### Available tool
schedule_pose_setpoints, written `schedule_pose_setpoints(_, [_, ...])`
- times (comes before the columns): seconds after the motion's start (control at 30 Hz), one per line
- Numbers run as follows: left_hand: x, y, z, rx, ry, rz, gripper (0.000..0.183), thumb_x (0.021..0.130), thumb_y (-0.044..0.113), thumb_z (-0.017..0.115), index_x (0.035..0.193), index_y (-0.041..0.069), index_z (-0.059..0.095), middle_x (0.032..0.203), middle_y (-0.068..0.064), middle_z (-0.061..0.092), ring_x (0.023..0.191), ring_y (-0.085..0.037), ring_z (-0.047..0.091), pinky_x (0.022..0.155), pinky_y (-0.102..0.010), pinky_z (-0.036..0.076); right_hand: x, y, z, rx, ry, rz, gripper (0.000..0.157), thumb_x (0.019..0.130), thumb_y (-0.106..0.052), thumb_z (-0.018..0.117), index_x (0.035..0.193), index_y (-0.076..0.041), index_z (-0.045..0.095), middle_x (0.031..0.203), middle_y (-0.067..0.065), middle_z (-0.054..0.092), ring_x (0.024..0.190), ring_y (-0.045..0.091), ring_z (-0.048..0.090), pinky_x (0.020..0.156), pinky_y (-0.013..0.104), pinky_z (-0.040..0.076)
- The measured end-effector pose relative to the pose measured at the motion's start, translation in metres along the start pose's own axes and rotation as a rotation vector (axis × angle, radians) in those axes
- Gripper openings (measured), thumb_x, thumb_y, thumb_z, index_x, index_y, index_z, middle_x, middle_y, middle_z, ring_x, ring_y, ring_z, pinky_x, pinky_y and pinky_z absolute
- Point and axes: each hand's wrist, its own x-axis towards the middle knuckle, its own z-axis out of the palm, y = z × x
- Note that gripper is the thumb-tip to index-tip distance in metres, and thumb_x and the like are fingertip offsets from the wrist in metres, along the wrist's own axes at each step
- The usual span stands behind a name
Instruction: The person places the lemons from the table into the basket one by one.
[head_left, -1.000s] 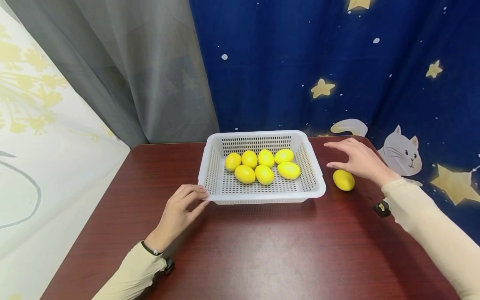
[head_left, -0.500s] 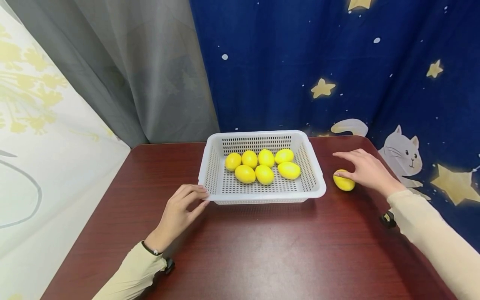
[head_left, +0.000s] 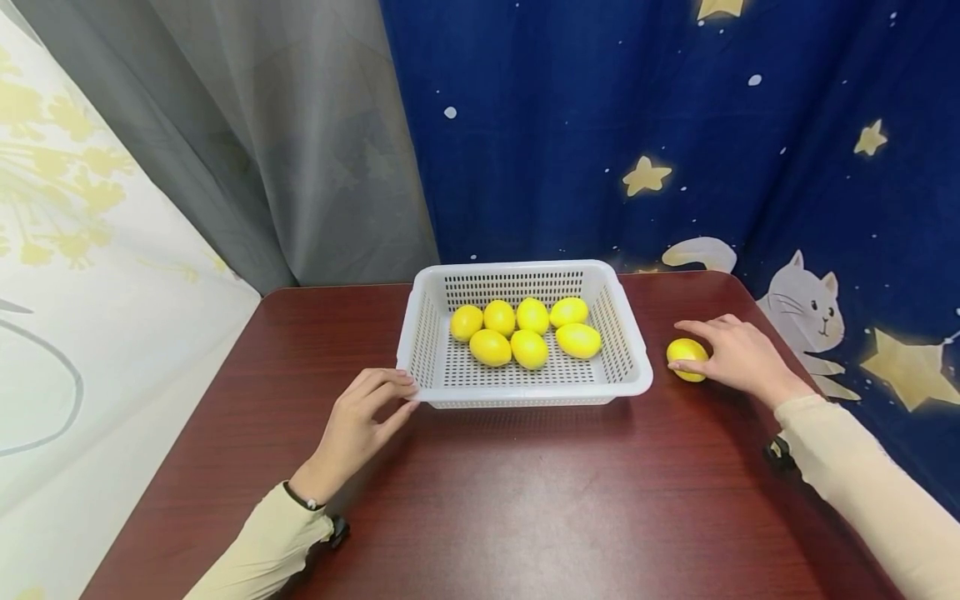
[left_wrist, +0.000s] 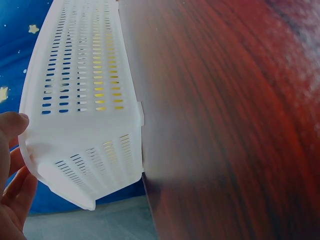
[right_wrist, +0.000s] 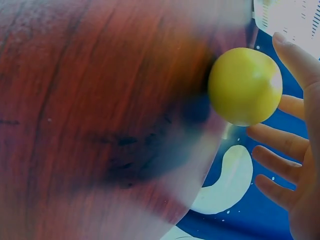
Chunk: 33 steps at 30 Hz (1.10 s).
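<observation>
A white slotted plastic basket [head_left: 525,393] stands on the table with several yellow lemons [head_left: 529,350] lying inside. My left hand [head_left: 362,425] holds its front left corner; in the left wrist view the thumb [left_wrist: 14,124] lies on the rim's near side and the fingers on the other. Right of the basket, one more lemon [head_left: 686,352] rests on the tabletop. Around it my right hand [head_left: 738,354] is spread, thumb in front and fingers behind. In the right wrist view a gap shows between the thumb [right_wrist: 295,55] and that lemon [right_wrist: 245,86].
The dark red wooden table [head_left: 525,500] has its back edge against a grey curtain [head_left: 322,150] and a blue star-patterned curtain [head_left: 585,150]. White patterned cloth [head_left: 97,333] hangs on the left.
My right hand has moved down and slightly right, from above the lone lemon to around it. The left hand, the basket and the lemons have stayed in place.
</observation>
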Motion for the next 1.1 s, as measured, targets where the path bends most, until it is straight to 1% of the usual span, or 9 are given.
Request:
schedule_pose_setpoints(0.2, [0.0, 0.001, 0.0, 0.008, -0.004, -0.006, 0.029, 0.071, 0.004, 0.086, 0.097, 0.011, 0.075, 0.104, -0.003, 0.072, 0.102, -0.023, 0.064, 0.104, -0.012, 0.042, -0.003, 0.002, 0.007, -0.025, -0.021, 0.02, 0.081, 0.078, -0.074, 0.064, 0.134, -0.016, 0.059, 0.119, 0.022, 0.069, 0.101, 0.035, 0.057, 0.092, 0.061, 0.047])
schedule_pose_setpoints(0.47, [0.0, 0.001, 0.0, 0.005, -0.002, -0.003, 0.03, 0.07, 0.003, 0.086, 0.097, 0.01, 0.075, 0.104, -0.004, 0.072, 0.103, -0.022, 0.064, 0.104, -0.012, 0.042, -0.006, 0.003, 0.01, -0.024, -0.032, 0.015, 0.08, 0.078, -0.074, 0.064, 0.133, -0.016, 0.059, 0.113, 0.018, 0.072, 0.092, 0.032, 0.059, 0.086, 0.058, 0.05])
schedule_pose_setpoints(0.7, [0.001, 0.0, 0.0, 0.002, 0.0, 0.001, 0.03, 0.07, 0.003, 0.086, 0.097, 0.01, 0.075, 0.104, -0.005, 0.072, 0.104, -0.022, 0.063, 0.105, -0.013, 0.042, -0.007, 0.006, 0.011, -0.033, -0.029, 0.028, 0.083, 0.077, -0.076, 0.063, 0.133, -0.014, 0.059, 0.11, 0.018, 0.072, 0.09, 0.032, 0.06, 0.084, 0.059, 0.051])
schedule_pose_setpoints(0.87, [0.001, 0.001, 0.0, 0.001, 0.001, 0.004, 0.033, 0.068, 0.001, 0.086, 0.097, 0.011, 0.075, 0.104, -0.005, 0.072, 0.104, -0.021, 0.063, 0.105, -0.013, 0.042, -0.007, 0.006, 0.011, -0.039, -0.03, 0.028, 0.08, 0.079, -0.073, 0.064, 0.131, -0.013, 0.059, 0.108, 0.017, 0.072, 0.087, 0.032, 0.06, 0.081, 0.058, 0.052])
schedule_pose_setpoints(1.1, [0.0, 0.0, 0.0, 0.005, -0.002, 0.004, 0.03, 0.07, 0.004, 0.086, 0.097, 0.011, 0.075, 0.104, -0.005, 0.072, 0.103, -0.022, 0.064, 0.105, -0.013, 0.042, -0.007, 0.005, 0.012, -0.033, -0.025, 0.022, 0.074, 0.08, -0.066, 0.068, 0.132, -0.014, 0.059, 0.108, 0.018, 0.071, 0.088, 0.032, 0.06, 0.079, 0.057, 0.053])
